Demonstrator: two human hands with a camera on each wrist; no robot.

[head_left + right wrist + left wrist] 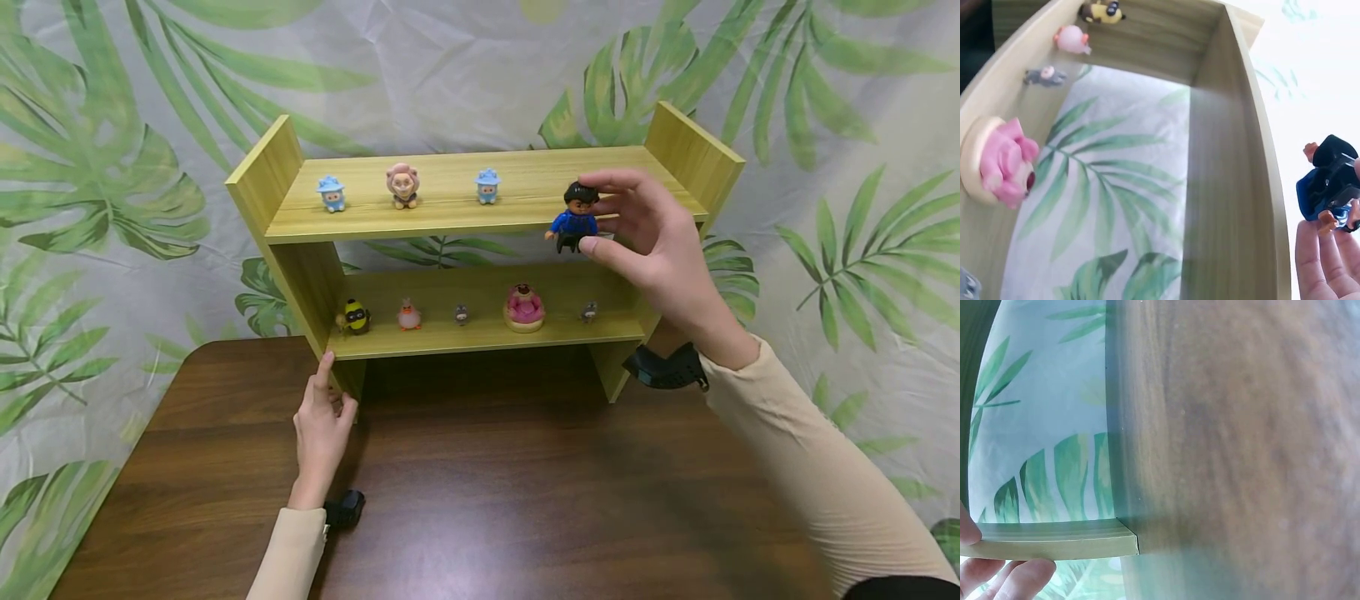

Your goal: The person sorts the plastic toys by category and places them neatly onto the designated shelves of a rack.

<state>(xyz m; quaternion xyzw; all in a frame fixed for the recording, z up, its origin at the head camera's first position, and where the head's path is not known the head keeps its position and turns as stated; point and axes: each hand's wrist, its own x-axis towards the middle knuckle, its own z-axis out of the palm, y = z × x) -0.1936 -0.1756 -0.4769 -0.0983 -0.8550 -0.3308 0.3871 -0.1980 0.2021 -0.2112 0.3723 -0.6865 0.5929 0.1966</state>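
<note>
My right hand point(652, 237) pinches a toy figure point(576, 218) with black hair, a blue top and black legs between thumb and fingers. It is upright in front of the upper shelf's front edge, toward the right end. In the right wrist view the figure point(1332, 181) shows its dark underside, with fingertips point(1329, 262) behind it. My left hand point(322, 425) holds the left side panel of the wooden shelf point(465, 342) low down. The left wrist view has fingers point(1025, 578) on one face of that panel point(1060, 547) and the thumb on the other.
On the upper board stand two blue-hatted figures point(331, 193) and a pink-maned one point(403, 185). The lower board bears a yellow-and-black figure point(356, 317), a pink bird-like one point(408, 315), two small grey ones point(461, 314) and a pink bear point(524, 307). Below lies a brown table point(480, 492).
</note>
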